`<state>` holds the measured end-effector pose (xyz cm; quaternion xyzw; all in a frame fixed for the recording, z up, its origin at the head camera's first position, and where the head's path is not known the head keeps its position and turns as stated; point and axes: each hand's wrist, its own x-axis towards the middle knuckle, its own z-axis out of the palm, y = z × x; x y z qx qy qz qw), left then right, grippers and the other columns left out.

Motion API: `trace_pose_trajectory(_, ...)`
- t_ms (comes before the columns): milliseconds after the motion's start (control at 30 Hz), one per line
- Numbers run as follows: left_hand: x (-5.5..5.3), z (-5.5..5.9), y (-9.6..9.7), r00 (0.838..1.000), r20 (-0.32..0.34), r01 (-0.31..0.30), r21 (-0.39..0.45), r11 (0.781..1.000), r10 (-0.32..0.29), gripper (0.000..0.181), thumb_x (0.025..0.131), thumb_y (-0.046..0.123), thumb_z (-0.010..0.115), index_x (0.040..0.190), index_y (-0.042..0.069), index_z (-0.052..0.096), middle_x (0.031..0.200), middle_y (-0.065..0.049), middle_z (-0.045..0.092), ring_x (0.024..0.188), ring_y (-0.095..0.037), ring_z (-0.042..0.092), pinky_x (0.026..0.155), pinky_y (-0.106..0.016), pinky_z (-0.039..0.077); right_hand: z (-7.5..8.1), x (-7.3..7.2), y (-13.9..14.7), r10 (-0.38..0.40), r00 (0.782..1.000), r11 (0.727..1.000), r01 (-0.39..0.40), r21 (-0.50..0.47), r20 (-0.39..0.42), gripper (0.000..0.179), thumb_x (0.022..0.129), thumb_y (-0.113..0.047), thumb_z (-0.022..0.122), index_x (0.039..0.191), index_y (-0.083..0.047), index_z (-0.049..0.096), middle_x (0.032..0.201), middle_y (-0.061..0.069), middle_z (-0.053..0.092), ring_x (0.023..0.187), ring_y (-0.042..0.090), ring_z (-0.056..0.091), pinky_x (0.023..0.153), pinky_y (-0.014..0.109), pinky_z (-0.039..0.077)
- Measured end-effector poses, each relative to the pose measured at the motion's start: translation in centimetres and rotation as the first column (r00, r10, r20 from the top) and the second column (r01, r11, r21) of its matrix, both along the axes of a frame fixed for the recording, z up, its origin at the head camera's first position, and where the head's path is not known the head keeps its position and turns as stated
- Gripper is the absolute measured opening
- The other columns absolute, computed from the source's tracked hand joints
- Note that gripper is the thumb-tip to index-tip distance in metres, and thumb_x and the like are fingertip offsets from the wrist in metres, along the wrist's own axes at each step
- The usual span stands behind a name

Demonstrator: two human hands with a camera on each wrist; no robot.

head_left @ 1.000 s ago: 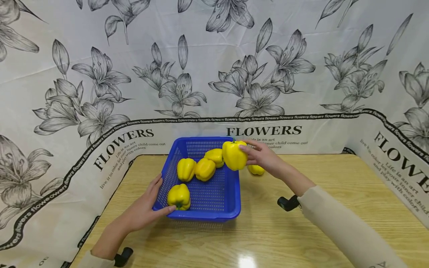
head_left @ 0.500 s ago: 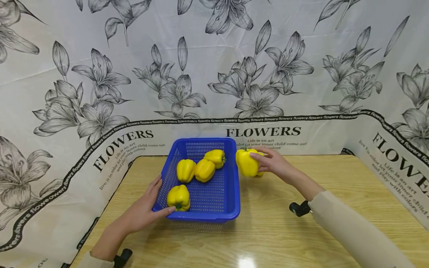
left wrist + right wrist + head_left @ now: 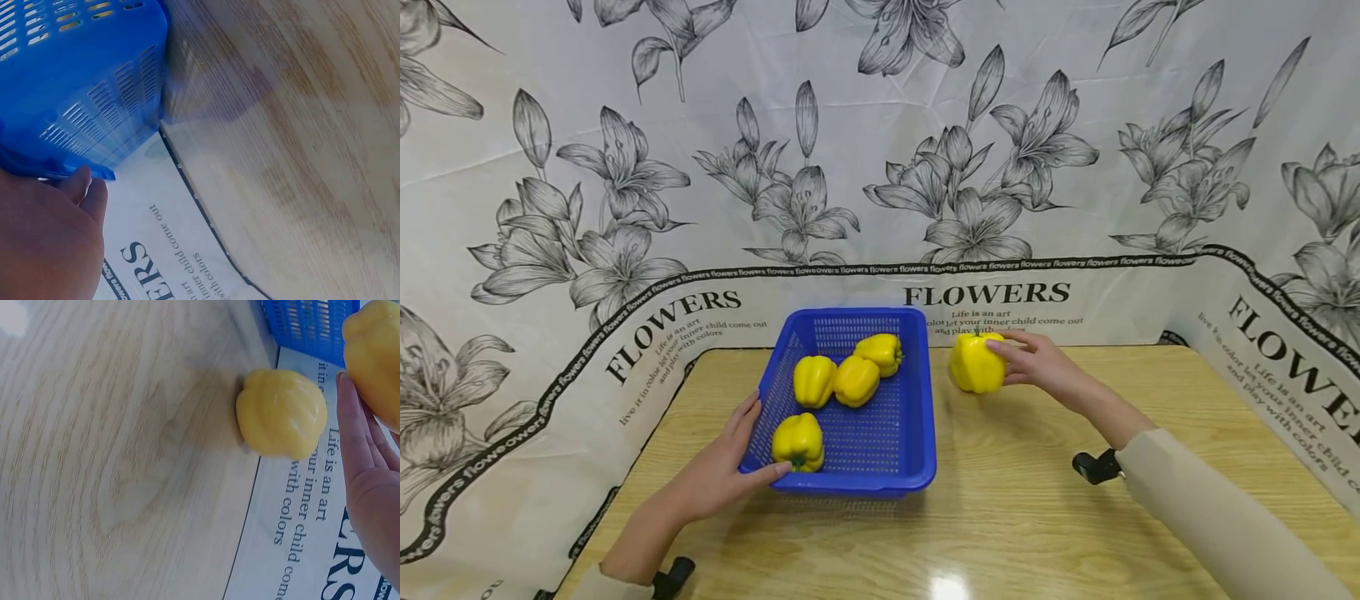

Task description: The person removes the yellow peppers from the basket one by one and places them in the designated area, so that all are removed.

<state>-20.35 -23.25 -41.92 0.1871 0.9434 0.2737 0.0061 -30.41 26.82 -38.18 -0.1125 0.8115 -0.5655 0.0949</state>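
My right hand [image 3: 1037, 367] holds a yellow bell pepper [image 3: 981, 363] by its side, to the right of the blue plastic basket [image 3: 917, 450]. In the right wrist view the held bell pepper [image 3: 376, 359] is at the upper right, and another yellow bell pepper [image 3: 281, 414] lies on the table below it. The head view has that second one mostly hidden behind the held pepper. My left hand [image 3: 718, 467] grips the basket's left front corner, thumb over the rim and fingers along the outside. Inside the basket, three bell peppers cluster toward the back, and one bell pepper [image 3: 797, 442] sits near my left thumb.
A wood-grain table [image 3: 1030, 517] carries the basket. Behind and at both sides hangs a white cloth [image 3: 880, 217] printed with flowers and lettering, meeting the table's back edge. Black wrist mounts show under both forearms.
My right hand has carried the bell pepper from over the basket's right rim out to the right and slightly down, in front of the pepper on the table. The left hand keeps its grip.
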Motion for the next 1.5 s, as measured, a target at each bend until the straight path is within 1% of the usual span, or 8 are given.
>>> trace_pose_trajectory(267, 0.0, -0.1, 0.0, 1.0, -0.004, -0.002, 0.005, 1.0, 0.002, 0.108, 0.092, 0.068, 0.062, 0.165, 0.009, 0.01, 0.172, -0.01, 0.003, 0.149, -0.047, 0.027, 0.112, -0.067, 0.033, 0.0, -0.2, 2.0, -0.041, 0.999, 0.999, 0.04, 0.022, 0.019, 0.081, 0.104, -0.05, 0.056, 0.16, 0.001, 0.026, 0.136, 0.032, 0.054, 0.101, 0.029, 0.07, 0.095, 0.049, 0.056)
trace_pose_trajectory(400, 0.0, -0.1, -0.1, 1.0, -0.003, -0.006, 0.011, 1.0, 0.006, 0.107, 0.092, 0.068, 0.062, 0.166, 0.01, 0.01, 0.172, -0.01, 0.003, 0.149, -0.047, 0.027, 0.113, -0.067, 0.032, -0.3, -0.5, 3.0, -0.057, 0.998, 0.998, 0.056, 0.03, 0.03, 0.084, 0.103, -0.052, 0.055, 0.161, 0.0, 0.023, 0.138, 0.032, 0.053, 0.102, 0.028, 0.07, 0.095, 0.047, 0.056)
trace_pose_trajectory(600, 0.0, -0.1, 0.0, 1.0, -0.007, -0.007, 0.013, 1.0, 0.007, 0.107, 0.092, 0.067, 0.063, 0.165, 0.009, 0.011, 0.172, -0.01, 0.004, 0.149, -0.046, 0.028, 0.112, -0.067, 0.033, -1.3, -1.1, 4.4, -0.091, 0.995, 0.995, 0.089, 0.046, 0.041, 0.089, 0.103, -0.055, 0.053, 0.162, 0.002, 0.019, 0.142, 0.035, 0.048, 0.103, 0.028, 0.07, 0.095, 0.045, 0.057)
trace_pose_trajectory(800, 0.0, -0.1, -0.1, 1.0, -0.008, -0.006, 0.013, 1.0, 0.007, 0.107, 0.092, 0.067, 0.063, 0.165, 0.009, 0.01, 0.172, -0.01, 0.004, 0.149, -0.046, 0.027, 0.112, -0.067, 0.033, -2.7, -1.7, 5.6, -0.116, 0.991, 0.991, 0.11, 0.077, 0.071, 0.094, 0.102, -0.058, 0.053, 0.163, 0.002, 0.013, 0.151, 0.037, 0.038, 0.108, 0.031, 0.069, 0.098, 0.049, 0.055)
trace_pose_trajectory(1000, -0.1, -0.3, -0.1, 1.0, -0.012, -0.005, 0.019, 1.0, 0.005, 0.107, 0.092, 0.066, 0.063, 0.166, 0.011, 0.01, 0.172, -0.009, 0.004, 0.15, -0.046, 0.026, 0.113, -0.067, 0.032, -3.7, -2.1, 5.9, -0.127, 0.988, 0.989, 0.12, 0.084, 0.087, 0.096, 0.101, -0.057, 0.055, 0.162, 0.004, 0.012, 0.154, 0.038, 0.032, 0.113, 0.038, 0.066, 0.099, 0.049, 0.054)
trace_pose_trajectory(1133, -0.2, -0.4, -0.2, 1.0, -0.006, -0.004, 0.023, 1.0, 0.004, 0.107, 0.092, 0.066, 0.063, 0.166, 0.012, 0.009, 0.172, -0.008, 0.003, 0.15, -0.046, 0.026, 0.113, -0.068, 0.032, -4.0, -2.1, 5.9, -0.135, 0.986, 0.987, 0.125, 0.102, 0.098, 0.094, 0.102, -0.057, 0.055, 0.162, 0.004, 0.015, 0.152, 0.038, 0.036, 0.112, 0.039, 0.067, 0.098, 0.048, 0.054)
trace_pose_trajectory(1333, -0.2, -0.4, -0.2, 1.0, 0.001, -0.005, 0.023, 1.0, 0.005, 0.107, 0.092, 0.068, 0.062, 0.166, 0.013, 0.008, 0.172, -0.007, 0.002, 0.151, -0.045, 0.025, 0.113, -0.068, 0.031, -4.6, -2.4, 6.0, -0.133, 0.985, 0.985, 0.118, 0.129, 0.114, 0.094, 0.103, -0.057, 0.052, 0.161, 0.006, 0.013, 0.149, 0.039, 0.039, 0.107, 0.035, 0.07, 0.093, 0.045, 0.058)
trace_pose_trajectory(1500, -0.2, -0.4, -0.2, 1.0, -0.002, -0.006, 0.026, 1.0, 0.006, 0.107, 0.092, 0.067, 0.062, 0.166, 0.012, 0.009, 0.172, -0.008, 0.003, 0.15, -0.046, 0.026, 0.112, -0.068, 0.032, -4.8, -2.7, 5.9, -0.135, 0.985, 0.983, 0.12, 0.137, 0.11, 0.094, 0.104, -0.057, 0.05, 0.161, 0.007, 0.011, 0.149, 0.04, 0.038, 0.112, 0.038, 0.067, 0.093, 0.045, 0.058)
